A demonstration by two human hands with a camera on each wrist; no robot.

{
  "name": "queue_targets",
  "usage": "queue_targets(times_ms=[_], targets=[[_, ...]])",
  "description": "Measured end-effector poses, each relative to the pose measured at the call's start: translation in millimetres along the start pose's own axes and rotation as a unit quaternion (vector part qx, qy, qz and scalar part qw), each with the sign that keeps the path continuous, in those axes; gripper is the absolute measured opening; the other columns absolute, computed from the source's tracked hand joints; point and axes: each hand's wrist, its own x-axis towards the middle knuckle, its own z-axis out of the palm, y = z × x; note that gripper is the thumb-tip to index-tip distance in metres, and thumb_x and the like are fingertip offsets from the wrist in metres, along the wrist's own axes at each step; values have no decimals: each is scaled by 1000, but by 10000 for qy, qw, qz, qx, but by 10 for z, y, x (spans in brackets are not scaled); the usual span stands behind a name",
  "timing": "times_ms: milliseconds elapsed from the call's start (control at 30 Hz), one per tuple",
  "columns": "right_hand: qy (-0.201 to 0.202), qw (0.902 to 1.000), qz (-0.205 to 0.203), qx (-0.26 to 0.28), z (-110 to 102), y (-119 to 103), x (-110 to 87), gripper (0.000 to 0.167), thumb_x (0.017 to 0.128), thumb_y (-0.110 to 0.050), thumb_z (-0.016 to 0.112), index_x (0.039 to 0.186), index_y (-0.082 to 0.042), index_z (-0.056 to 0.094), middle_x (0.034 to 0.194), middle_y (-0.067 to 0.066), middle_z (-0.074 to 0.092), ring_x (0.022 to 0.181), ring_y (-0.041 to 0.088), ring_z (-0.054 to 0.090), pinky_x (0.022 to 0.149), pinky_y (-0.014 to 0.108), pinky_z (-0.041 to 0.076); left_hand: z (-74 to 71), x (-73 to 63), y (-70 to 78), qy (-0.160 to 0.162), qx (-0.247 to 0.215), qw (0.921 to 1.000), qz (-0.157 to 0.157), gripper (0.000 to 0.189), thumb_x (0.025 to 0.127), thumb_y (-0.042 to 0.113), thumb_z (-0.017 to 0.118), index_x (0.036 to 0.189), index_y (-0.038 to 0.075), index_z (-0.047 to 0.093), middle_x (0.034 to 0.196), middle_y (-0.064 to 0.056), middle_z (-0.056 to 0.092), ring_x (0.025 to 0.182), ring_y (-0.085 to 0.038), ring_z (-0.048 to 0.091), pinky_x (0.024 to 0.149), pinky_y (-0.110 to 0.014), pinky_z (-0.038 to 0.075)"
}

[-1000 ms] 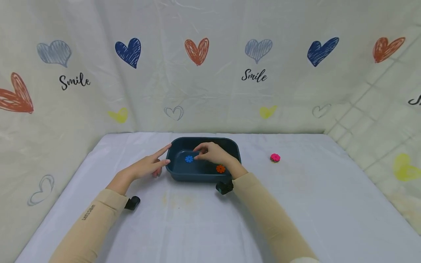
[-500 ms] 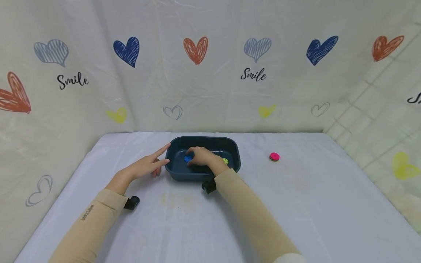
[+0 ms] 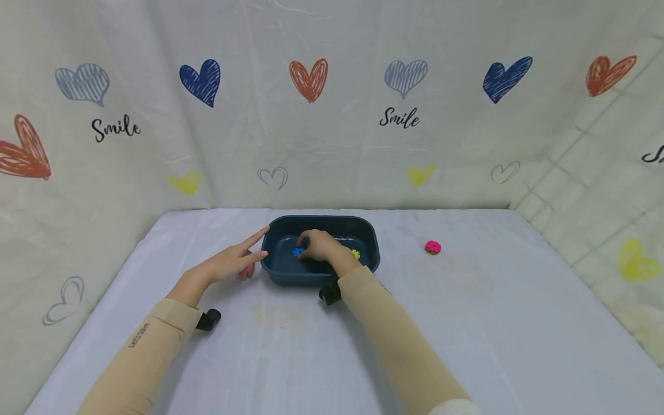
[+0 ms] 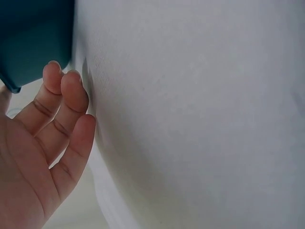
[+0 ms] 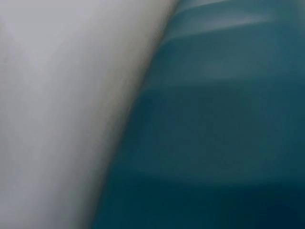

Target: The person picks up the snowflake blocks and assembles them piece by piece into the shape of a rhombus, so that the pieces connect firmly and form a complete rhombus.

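The left hand (image 3: 226,266), grip spread apart, touches the tray (image 3: 297,280) at its 9 o'clock, probably for steadying it. The right hand (image 3: 325,246) bends at the blue flower (image 3: 297,252), inside toward 9 o'clock; I cannot tell if this grip is clamped. The tray seems smooth plastic, round-cornered; the flower has scalloped edge.

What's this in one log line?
left hand: at rim of dark-blue tub; right hand: in tub, by blue flower; pink flower: on table

PLACE: cloth-screened tabletop booth, wider building type cannot be told | printed curtain (image 3: 342,144) fills upper frame, folding round both sides | hearts (image 3: 308,80) and "Smile" lettering (image 3: 399,118) on it | white-covered table (image 3: 467,334) across lower frame
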Motion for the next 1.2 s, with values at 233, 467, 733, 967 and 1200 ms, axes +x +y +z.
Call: queue_targets(times_ms=[233, 467, 733, 967, 1200], targets=[[2, 9999, -56, 112, -21, 26, -18, 24, 94, -14, 77, 114, -5, 70, 99, 6, 65, 85, 17, 56, 79, 29, 47, 4, 3, 0, -9, 0, 10000, -33, 73, 106, 56, 45, 166, 37, 7, 79, -8, 59, 71, -23, 58, 81, -41, 40], [47, 9998, -176, 88, -35, 37, -40, 25, 93, -13, 78, 114, -5, 66, 99, 7, 62, 88, 19, 56, 79, 30, 47, 11, 14, -2, -19, 3, 10000, -58, 73, 106, 56, 45, 166, 37, 7, 78, -8, 59, 71, -23, 57, 82, -42, 40], [116, 9986, -279, -425, -12, 7, -63, 28, 96, -19, 76, 118, -9, 63, 99, 7, 64, 87, 20, 57, 81, 34, 47, 12, 11, -9, -4, -25, 10000, -47, 73, 107, 56, 45, 166, 37, 7, 77, -7, 59, 71, -23, 57, 81, -41, 40], [70, 9974, -321, -642, -4, 11, -57, 29, 100, -21, 70, 128, -13, 69, 137, 11, 62, 121, 26, 59, 104, 45, 45, 18, 11, -9, 27, -6, 9999, -122, 73, 105, 59, 45, 165, 40, 7, 78, -6, 60, 71, -22, 59, 83, -42, 40], [-55, 9994, -282, -167, -26, 40, -33, 34, 94, -20, 78, 126, -10, 72, 135, 11, 62, 113, 24, 58, 101, 40, 47, 14, 9, -15, 33, -27, 9999, -143, 73, 105, 59, 44, 165, 41, 7, 78, -7, 60, 72, -22, 58, 82, -42, 40]])
